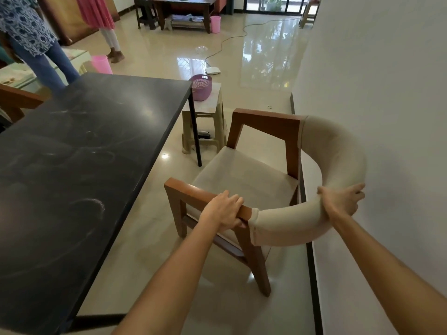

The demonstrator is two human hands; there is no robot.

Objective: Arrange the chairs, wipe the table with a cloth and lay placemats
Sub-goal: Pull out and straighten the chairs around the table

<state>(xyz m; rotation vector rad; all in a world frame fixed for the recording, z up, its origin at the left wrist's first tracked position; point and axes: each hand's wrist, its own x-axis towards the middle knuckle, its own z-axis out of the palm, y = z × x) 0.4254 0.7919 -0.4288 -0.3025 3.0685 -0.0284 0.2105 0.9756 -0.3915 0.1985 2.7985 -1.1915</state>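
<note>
Gripping the chair [244, 180] at both ends, the left hand [223, 210] wraps its near wooden armrest while the right hand [342, 201] clutches the padded curved back. It stands right of the table [79, 146], seat open toward the left, so the table lies nearer the left hand.

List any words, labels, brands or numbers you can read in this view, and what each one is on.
None: no readable text anywhere in the head view.
The chair, held by the left hand and right hand, bears no label.
The table shows only smears.
The basket shows no lettering.
</note>
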